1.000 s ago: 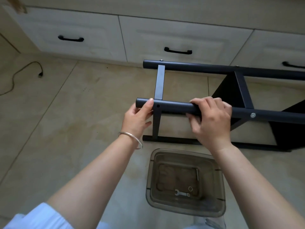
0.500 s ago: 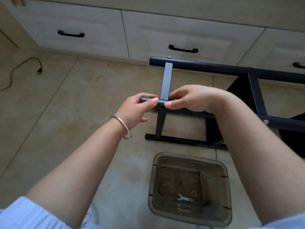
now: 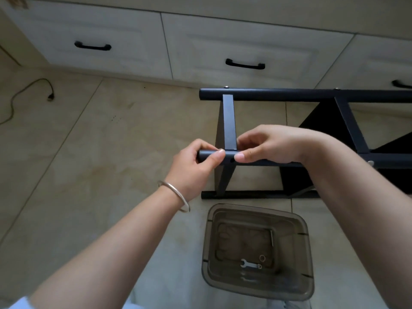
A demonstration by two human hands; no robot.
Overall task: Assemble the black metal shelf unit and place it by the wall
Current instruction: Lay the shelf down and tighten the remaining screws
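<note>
shelf unit [image 3: 312, 94] lain on its side on the floor by the drawers | left hand [image 3: 196, 162] wrapped round near tube end | right hand [image 3: 265, 144] pinching crossbar joint [image 3: 230, 150] | risk: open bolt hole [image 3: 232, 160] may be misaligned if the tube is twisted; wrench [image 3: 250, 264] left in bin [image 3: 310, 253]

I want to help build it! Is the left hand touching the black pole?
Touching. The head view shows the left hand wrapped round the near black pole's end.

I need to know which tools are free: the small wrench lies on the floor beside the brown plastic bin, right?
Not quite. The head view shows the small wrench lying inside the brown plastic bin, on its bottom, not on the floor beside it.
</note>
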